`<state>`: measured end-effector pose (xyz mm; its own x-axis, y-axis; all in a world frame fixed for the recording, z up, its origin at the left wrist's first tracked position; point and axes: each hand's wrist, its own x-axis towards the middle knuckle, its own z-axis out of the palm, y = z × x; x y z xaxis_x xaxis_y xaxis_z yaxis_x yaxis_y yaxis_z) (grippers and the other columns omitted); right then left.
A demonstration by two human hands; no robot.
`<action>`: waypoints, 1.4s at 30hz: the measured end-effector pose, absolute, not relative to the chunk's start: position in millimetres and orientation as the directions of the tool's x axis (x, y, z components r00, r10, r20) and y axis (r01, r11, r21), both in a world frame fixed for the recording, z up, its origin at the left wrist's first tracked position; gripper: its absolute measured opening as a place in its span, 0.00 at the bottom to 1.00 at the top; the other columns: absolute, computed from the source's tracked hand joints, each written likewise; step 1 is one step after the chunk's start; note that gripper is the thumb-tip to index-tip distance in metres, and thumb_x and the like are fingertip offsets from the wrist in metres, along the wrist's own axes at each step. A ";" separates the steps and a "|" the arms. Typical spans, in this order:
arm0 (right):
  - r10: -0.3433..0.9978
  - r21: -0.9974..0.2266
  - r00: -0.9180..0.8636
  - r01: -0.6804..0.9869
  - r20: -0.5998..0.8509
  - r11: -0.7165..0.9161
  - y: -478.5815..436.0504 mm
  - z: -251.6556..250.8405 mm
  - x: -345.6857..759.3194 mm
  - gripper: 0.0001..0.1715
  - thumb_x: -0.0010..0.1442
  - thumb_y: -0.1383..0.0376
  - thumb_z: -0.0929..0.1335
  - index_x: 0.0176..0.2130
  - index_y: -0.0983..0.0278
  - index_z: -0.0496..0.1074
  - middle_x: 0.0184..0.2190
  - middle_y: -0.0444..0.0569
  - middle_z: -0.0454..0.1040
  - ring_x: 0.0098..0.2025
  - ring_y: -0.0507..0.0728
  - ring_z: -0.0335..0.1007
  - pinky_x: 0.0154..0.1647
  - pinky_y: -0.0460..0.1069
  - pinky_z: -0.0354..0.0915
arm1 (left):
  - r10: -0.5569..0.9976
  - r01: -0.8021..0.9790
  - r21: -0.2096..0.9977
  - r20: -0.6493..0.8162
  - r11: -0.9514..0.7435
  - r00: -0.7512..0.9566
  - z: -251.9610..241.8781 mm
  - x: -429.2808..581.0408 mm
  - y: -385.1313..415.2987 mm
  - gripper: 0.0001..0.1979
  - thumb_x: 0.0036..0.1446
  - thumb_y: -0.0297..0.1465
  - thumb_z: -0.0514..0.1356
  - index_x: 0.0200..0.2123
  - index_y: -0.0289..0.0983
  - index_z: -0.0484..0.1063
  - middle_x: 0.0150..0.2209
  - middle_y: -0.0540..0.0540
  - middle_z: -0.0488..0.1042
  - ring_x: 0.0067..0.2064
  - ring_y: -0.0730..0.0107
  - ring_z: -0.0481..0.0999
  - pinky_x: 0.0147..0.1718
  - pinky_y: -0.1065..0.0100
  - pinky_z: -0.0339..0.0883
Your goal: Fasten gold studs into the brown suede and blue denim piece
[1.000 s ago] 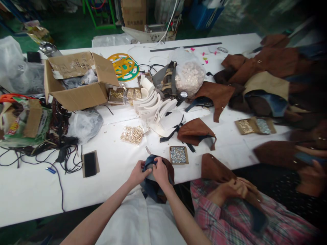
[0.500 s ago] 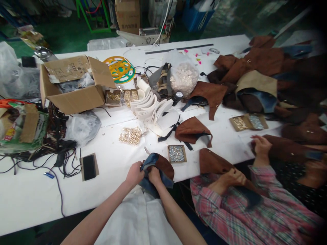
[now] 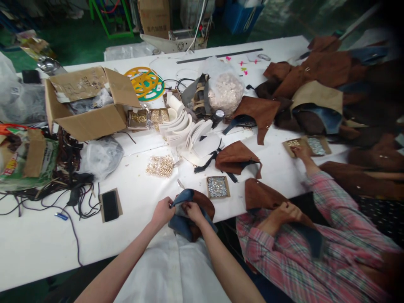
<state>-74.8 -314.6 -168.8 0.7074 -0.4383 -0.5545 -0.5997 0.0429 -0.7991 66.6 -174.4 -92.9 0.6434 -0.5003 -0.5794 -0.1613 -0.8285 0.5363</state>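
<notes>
My left hand [image 3: 162, 211] and my right hand [image 3: 193, 211] both pinch a folded piece of brown suede with a blue denim lining [image 3: 189, 210] at the near edge of the white table [image 3: 47, 240]. Both hands are closed on it, thumbs meeting near its top fold. A small cardboard tray of silver studs [image 3: 217, 187] lies just beyond my right hand. A clear bag of gold studs [image 3: 160, 165] lies further out to the left.
A person in a plaid shirt [image 3: 315, 252] sits at my right, holding brown suede [image 3: 261, 195] and reaching to a stud tray [image 3: 307, 146]. An open carton [image 3: 90, 101], white curved pieces [image 3: 186, 126], a phone [image 3: 110, 205], cables [image 3: 75, 189] and a suede pile [image 3: 318, 88] cover the table.
My hands have shifted slightly on the suede and denim piece, the right hand sliding lower. The person beside me has stretched an arm out to the far stud tray.
</notes>
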 end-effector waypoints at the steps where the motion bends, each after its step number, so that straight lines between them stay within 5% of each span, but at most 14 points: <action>1: -0.411 -0.790 0.700 -0.606 -0.584 0.091 -313.1 -169.2 -75.6 0.16 0.66 0.62 0.67 0.32 0.68 0.79 0.24 0.48 0.76 0.28 0.54 0.70 0.31 0.48 0.67 | -0.495 -0.160 0.529 -0.586 -0.833 0.642 -94.1 67.4 -173.3 0.07 0.54 0.27 0.63 0.38 0.40 0.77 0.31 0.47 0.80 0.34 0.61 0.77 0.32 0.65 0.59; 7: -0.287 -0.696 0.635 -0.639 -0.717 0.328 -309.6 -171.3 -78.8 0.14 0.64 0.63 0.69 0.45 0.66 0.81 0.42 0.55 0.85 0.40 0.59 0.80 0.41 0.52 0.76 | -0.490 -0.154 0.523 -0.601 -0.839 0.631 -101.0 65.0 -171.3 0.07 0.54 0.26 0.63 0.37 0.39 0.78 0.34 0.45 0.82 0.37 0.60 0.79 0.35 0.65 0.61; 15: -0.302 -0.723 0.660 -0.586 -0.688 0.365 -311.9 -180.6 -90.4 0.21 0.64 0.51 0.71 0.43 0.67 0.80 0.31 0.49 0.81 0.31 0.55 0.76 0.37 0.50 0.73 | -0.490 -0.139 0.536 -0.596 -0.833 0.636 -105.8 64.3 -168.5 0.06 0.54 0.27 0.63 0.37 0.39 0.77 0.31 0.47 0.80 0.34 0.63 0.77 0.32 0.66 0.59; 20: -0.342 -0.763 0.682 -0.580 -0.646 0.286 -310.1 -183.4 -90.0 0.25 0.65 0.47 0.70 0.36 0.65 0.82 0.29 0.50 0.81 0.30 0.57 0.75 0.35 0.52 0.72 | -0.483 -0.135 0.533 -0.594 -0.835 0.644 -112.6 63.0 -167.5 0.06 0.53 0.27 0.63 0.36 0.39 0.77 0.31 0.47 0.80 0.34 0.63 0.76 0.32 0.66 0.59; 26: -0.449 -0.817 0.739 -0.575 -0.502 -0.034 -309.8 -162.5 -90.6 0.10 0.59 0.64 0.73 0.40 0.61 0.86 0.41 0.53 0.88 0.44 0.63 0.82 0.50 0.56 0.74 | -0.497 -0.137 0.546 -0.593 -0.826 0.634 -115.5 62.0 -168.0 0.05 0.53 0.27 0.62 0.35 0.39 0.75 0.31 0.48 0.79 0.35 0.63 0.76 0.32 0.66 0.59; 36: -0.432 -0.804 0.780 -0.567 -0.453 -0.180 -325.7 -173.8 -79.3 0.15 0.58 0.73 0.69 0.39 0.63 0.86 0.37 0.54 0.88 0.41 0.62 0.85 0.47 0.55 0.75 | -0.557 -0.133 0.607 -0.592 -0.784 0.582 -119.5 61.5 -163.4 0.05 0.56 0.29 0.63 0.37 0.40 0.75 0.30 0.51 0.78 0.33 0.66 0.75 0.31 0.66 0.58; 42: -0.373 -0.804 0.841 -0.510 -0.391 -0.305 -310.7 -189.5 -82.7 0.20 0.56 0.78 0.67 0.37 0.61 0.86 0.45 0.56 0.87 0.50 0.62 0.81 0.59 0.55 0.73 | -0.578 -0.137 0.621 -0.597 -0.772 0.556 -117.0 63.5 -161.7 0.08 0.61 0.37 0.66 0.40 0.40 0.77 0.31 0.50 0.78 0.34 0.64 0.76 0.34 0.66 0.61</action>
